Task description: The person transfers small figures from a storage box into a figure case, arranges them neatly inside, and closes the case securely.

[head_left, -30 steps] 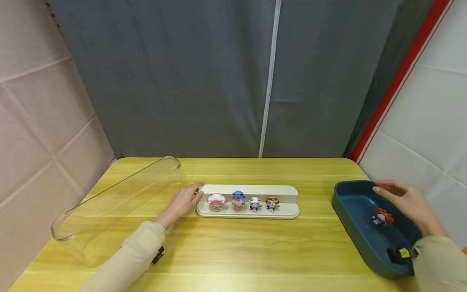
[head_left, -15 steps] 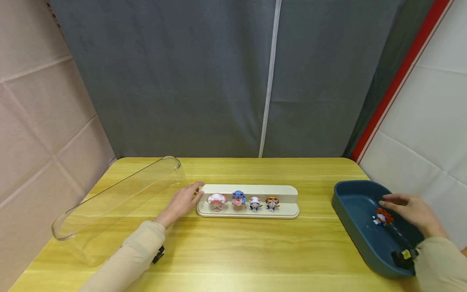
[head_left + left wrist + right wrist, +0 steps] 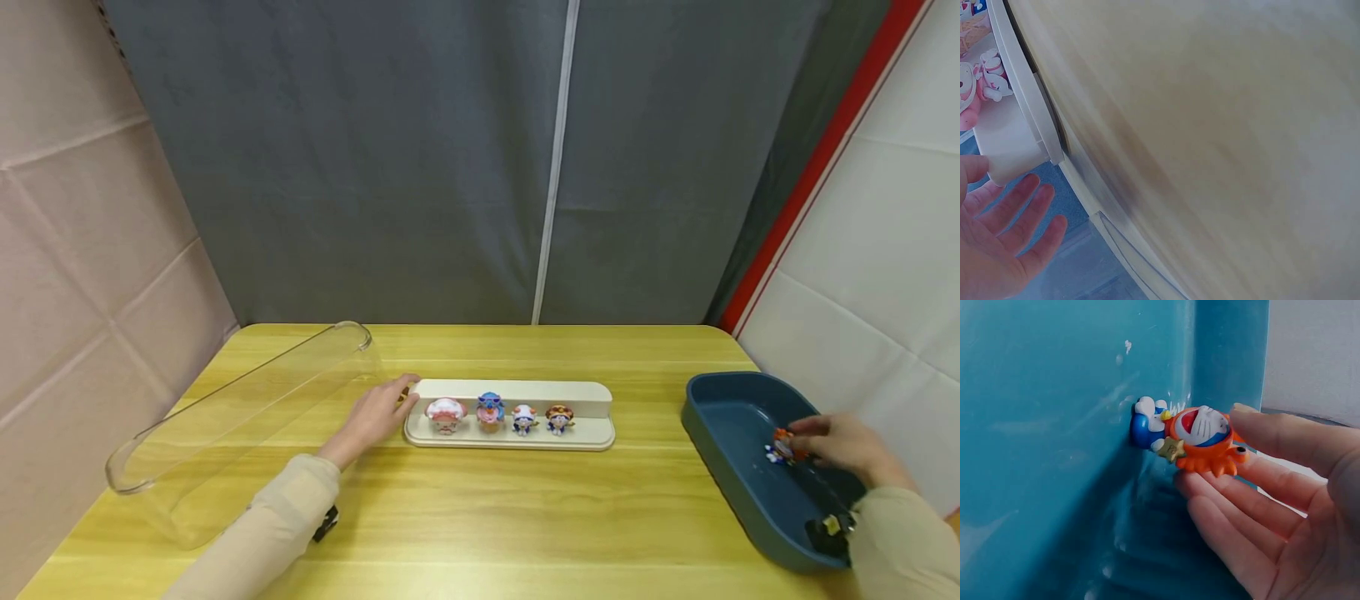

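Observation:
Inside the blue bin, a small figurine (image 3: 1200, 434) lies on its back, with a blue-and-white body, an orange crab-like hood and a gold star. My right hand (image 3: 855, 450) pinches its hood between thumb and fingers, as the right wrist view (image 3: 1285, 494) of that hand shows. At the left end of the cream display stand (image 3: 510, 390), my left hand (image 3: 373, 421) touches the edge with loosely extended fingers (image 3: 1022, 212). Several figurines stand in a row on it: a pink-and-white one (image 3: 446, 415), a blue-topped one (image 3: 491, 412), a white-hooded one (image 3: 523, 419) and a brown-hooded one (image 3: 559, 418).
A clear plastic cover (image 3: 247, 425) lies slantwise on the wooden table (image 3: 525, 517), left of my left forearm. The deep blue bin (image 3: 720, 475) occupies the right side, with raised walls around my right hand. A grey curtain (image 3: 375, 167) hangs behind the table.
My right hand has lowered into the bin, and its fingers have come onto the orange hood of the figurine. The left hand and the stand have stayed put.

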A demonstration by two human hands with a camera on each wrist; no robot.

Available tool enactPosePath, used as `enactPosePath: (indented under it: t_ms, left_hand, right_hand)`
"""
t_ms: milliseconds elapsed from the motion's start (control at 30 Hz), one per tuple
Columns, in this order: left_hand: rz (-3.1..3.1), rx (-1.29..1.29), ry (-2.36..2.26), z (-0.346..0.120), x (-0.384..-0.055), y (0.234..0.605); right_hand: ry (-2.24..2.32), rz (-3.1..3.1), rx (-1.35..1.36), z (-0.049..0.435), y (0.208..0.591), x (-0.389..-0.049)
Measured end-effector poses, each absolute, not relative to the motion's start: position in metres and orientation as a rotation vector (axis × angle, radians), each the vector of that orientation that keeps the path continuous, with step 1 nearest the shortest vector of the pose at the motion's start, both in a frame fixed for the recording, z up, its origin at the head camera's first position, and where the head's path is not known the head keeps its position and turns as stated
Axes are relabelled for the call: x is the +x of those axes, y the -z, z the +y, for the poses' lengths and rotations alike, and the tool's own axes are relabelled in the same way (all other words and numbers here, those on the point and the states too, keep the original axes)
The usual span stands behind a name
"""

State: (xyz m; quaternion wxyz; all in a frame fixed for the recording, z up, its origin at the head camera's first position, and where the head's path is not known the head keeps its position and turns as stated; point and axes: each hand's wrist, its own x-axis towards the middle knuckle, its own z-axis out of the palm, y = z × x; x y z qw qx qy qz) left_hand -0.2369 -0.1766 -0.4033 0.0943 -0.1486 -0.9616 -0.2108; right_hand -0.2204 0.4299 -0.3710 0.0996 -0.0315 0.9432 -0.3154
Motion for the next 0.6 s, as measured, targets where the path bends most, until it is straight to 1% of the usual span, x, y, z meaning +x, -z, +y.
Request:
enactPosePath:
  t_ms: [233, 600]
  left_hand:
    - [-2.856, -0.437, 0.617, -0.1768, -0.2367, 0.4036]
    - [-2.855, -0.437, 0.616, -0.1766, -0.2376, 0.4038]
  right_hand:
    - [0.973, 2.696, -0.029, 0.4300, 0.3733, -0.2203]
    - [1.001, 2.649, -0.042, 0.4305, 0.3765, -0.2219]
